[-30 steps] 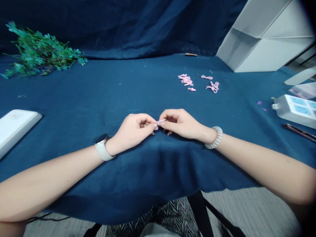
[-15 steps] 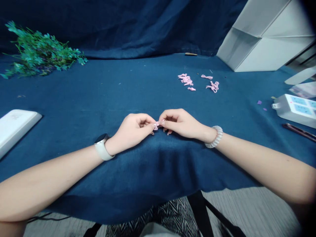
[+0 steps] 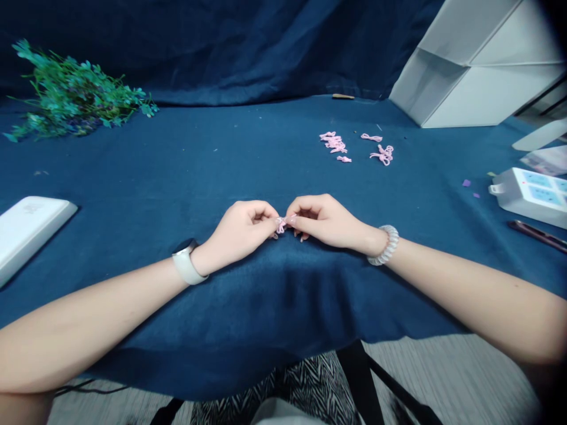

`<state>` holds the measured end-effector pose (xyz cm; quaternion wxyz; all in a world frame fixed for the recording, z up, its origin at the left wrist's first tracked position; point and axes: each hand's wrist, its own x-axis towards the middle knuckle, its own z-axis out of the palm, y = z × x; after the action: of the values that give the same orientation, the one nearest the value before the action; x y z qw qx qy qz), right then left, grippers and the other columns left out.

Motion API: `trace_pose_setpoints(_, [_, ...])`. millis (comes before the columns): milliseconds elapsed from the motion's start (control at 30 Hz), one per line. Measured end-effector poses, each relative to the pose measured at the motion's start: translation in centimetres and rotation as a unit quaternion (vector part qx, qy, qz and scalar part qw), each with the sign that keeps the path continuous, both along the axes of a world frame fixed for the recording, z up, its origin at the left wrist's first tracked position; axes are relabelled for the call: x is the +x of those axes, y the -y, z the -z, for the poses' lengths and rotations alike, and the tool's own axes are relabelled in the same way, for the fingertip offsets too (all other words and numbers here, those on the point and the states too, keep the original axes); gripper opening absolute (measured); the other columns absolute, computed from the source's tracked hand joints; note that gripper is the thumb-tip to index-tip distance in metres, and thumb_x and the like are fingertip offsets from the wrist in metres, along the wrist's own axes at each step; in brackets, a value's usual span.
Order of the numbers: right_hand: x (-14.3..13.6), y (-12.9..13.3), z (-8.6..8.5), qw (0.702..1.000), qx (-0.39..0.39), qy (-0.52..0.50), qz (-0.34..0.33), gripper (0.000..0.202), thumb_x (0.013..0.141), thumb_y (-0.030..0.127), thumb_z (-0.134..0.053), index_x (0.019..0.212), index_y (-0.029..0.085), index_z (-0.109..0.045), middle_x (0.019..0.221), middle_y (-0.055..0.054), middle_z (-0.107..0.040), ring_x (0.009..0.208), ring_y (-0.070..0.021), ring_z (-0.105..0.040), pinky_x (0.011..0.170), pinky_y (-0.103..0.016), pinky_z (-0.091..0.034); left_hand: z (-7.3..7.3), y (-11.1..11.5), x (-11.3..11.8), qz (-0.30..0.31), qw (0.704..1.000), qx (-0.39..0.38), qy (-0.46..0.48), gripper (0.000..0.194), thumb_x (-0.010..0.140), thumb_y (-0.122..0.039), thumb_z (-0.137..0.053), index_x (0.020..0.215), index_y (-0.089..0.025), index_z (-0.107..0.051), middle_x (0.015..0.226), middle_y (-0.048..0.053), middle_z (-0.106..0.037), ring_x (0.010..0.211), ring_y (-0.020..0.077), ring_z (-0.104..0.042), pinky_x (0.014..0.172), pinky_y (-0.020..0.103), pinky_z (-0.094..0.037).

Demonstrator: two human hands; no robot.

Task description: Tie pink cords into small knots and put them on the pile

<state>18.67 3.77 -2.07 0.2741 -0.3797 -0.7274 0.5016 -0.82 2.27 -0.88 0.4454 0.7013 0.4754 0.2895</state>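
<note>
Near the front edge of the blue cloth, a small pink cord (image 3: 282,225) with little loops is pinched between my two hands. My left hand (image 3: 243,231), with a watch on its wrist, grips the cord's left side between thumb and forefinger. From the other side my right hand (image 3: 325,223), with a clear coil band on the wrist, pinches the cord close to the left fingertips. Fingers cover much of the cord, so its knotting is hard to make out. Farther back lie a pile of pink cord pieces (image 3: 333,142) and a looped pink cord bundle (image 3: 383,154).
Green artificial plants (image 3: 80,94) lie at the back left, with a white device (image 3: 33,233) at the left edge. A pale box (image 3: 465,97) stands at the back right. A power strip (image 3: 529,193) and a dark pen (image 3: 538,234) are at the right.
My left hand has shifted very slightly up and right, its fingers closing around the cord. The cord's loops hang a little differently. My right hand is almost still.
</note>
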Motion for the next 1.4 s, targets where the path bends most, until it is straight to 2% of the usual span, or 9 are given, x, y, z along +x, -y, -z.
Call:
trace_pose_setpoints(467, [0.0, -0.1, 0.0, 1.0, -0.016, -0.007, 0.007, 0.014, 0.083, 0.028, -0.057, 0.078, 0.016, -0.061, 0.072, -0.001, -0.061, 0.058, -0.0094, -0.058, 0.054, -0.023, -0.054, 0.5, -0.1, -0.1, -0.004, 1.0, -0.015, 0.021, 0.012, 0.08, -0.021, -0.057, 0.074, -0.013, -0.065, 0.069, 0.001, -0.068, 0.065, 0.0107, -0.063, 0.064, 0.022, -0.05])
trace_pose_setpoints(733, [0.0, -0.6, 0.2, 0.996, -0.064, -0.068, 0.007, 0.019, 0.081, 0.034, -0.062, 0.078, 0.015, -0.061, 0.067, 0.001, -0.059, 0.058, -0.008, -0.057, 0.056, -0.022, -0.055, 1.1, -0.6, -0.2, -0.039, 0.992, -0.073, 0.099, 0.023, 0.088, -0.031, -0.05, 0.086, -0.013, -0.063, 0.076, 0.003, -0.067, 0.068, 0.011, -0.065, 0.065, 0.023, -0.052])
trace_pose_setpoints(867, [0.5, -1.3, 0.0, 0.998, -0.033, -0.043, 0.033, 0.022, 0.082, 0.038, -0.062, 0.082, 0.016, -0.064, 0.073, -0.001, -0.064, 0.06, -0.0097, -0.059, 0.058, -0.024, -0.054, 1.3, -0.6, -0.2, -0.039, 0.99, -0.076, 0.112, 0.021, 0.089, -0.031, -0.05, 0.09, -0.014, -0.062, 0.08, 0.003, -0.067, 0.068, 0.0102, -0.066, 0.065, 0.022, -0.051])
trace_pose_setpoints(933, [1.3, -2.1, -0.1, 0.996, 0.042, 0.012, 0.073, 0.024, 0.083, 0.039, -0.059, 0.084, 0.016, -0.067, 0.076, -0.003, -0.066, 0.063, -0.012, -0.06, 0.061, -0.027, -0.052, 1.4, -0.5, -0.2, -0.036, 0.99, -0.075, 0.113, 0.021, 0.089, -0.03, -0.049, 0.092, -0.013, -0.062, 0.081, 0.003, -0.067, 0.069, 0.01, -0.066, 0.065, 0.022, -0.051])
trace_pose_setpoints(1000, [2.5, -3.3, 0.0, 0.97, 0.18, 0.096, 0.133, 0.025, 0.085, 0.038, -0.057, 0.083, 0.017, -0.07, 0.078, -0.004, -0.068, 0.069, -0.0147, -0.06, 0.068, -0.03, -0.05, 1.4, -0.5, -0.2, -0.035, 0.99, -0.074, 0.116, 0.022, 0.09, -0.03, -0.048, 0.093, -0.013, -0.062, 0.081, 0.003, -0.067, 0.069, 0.0101, -0.066, 0.065, 0.022, -0.051])
trace_pose_setpoints(1033, [3.3, -4.1, 0.1, 0.943, 0.25, 0.142, 0.166, 0.025, 0.085, 0.037, -0.057, 0.081, 0.018, -0.071, 0.079, -0.005, -0.069, 0.072, -0.0159, -0.06, 0.072, -0.032, -0.049, 1.4, -0.5, -0.2, -0.035, 0.99, -0.073, 0.116, 0.022, 0.09, -0.03, -0.048, 0.093, -0.013, -0.062, 0.081, 0.004, -0.066, 0.069, 0.0102, -0.066, 0.065, 0.022, -0.051])
trace_pose_setpoints(1100, [5.0, -5.8, 0.5, 0.886, 0.334, 0.21, 0.243, 0.024, 0.086, 0.035, -0.056, 0.08, 0.018, -0.072, 0.084, -0.006, -0.069, 0.078, -0.018, -0.06, 0.079, -0.034, -0.048, 1.4, -0.5, -0.2, -0.032, 0.99, -0.07, 0.117, 0.022, 0.09, -0.029, -0.048, 0.095, -0.013, -0.062, 0.082, 0.004, -0.066, 0.068, 0.0102, -0.065, 0.065, 0.023, -0.05])
trace_pose_setpoints(1167, [6.6, -7.5, 1.1, 0.853, 0.357, 0.254, 0.285, 0.023, 0.086, 0.032, -0.055, 0.082, 0.018, -0.073, 0.095, -0.008, -0.068, 0.096, -0.0216, -0.059, 0.091, -0.037, -0.045, 1.4, -0.5, -0.3, -0.026, 0.991, -0.068, 0.116, 0.02, 0.089, -0.026, -0.048, 0.095, -0.013, -0.062, 0.082, 0.004, -0.066, 0.068, 0.0099, -0.065, 0.065, 0.023, -0.05])
trace_pose_setpoints(1400, [9.2, -10.8, 3.2, 0.814, 0.324, 0.31, 0.369, 0.026, 0.083, 0.032, -0.056, 0.084, 0.017, -0.077, 0.116, -0.015, -0.061, 0.115, -0.0332, -0.05, 0.1, -0.05, -0.037, 1.1, -0.4, -0.2, -0.022, 0.993, -0.068, 0.098, 0.019, 0.087, -0.021, -0.046, 0.093, -0.013, -0.062, 0.085, 0.005, -0.066, 0.07, 0.0104, -0.064, 0.067, 0.023, -0.05])
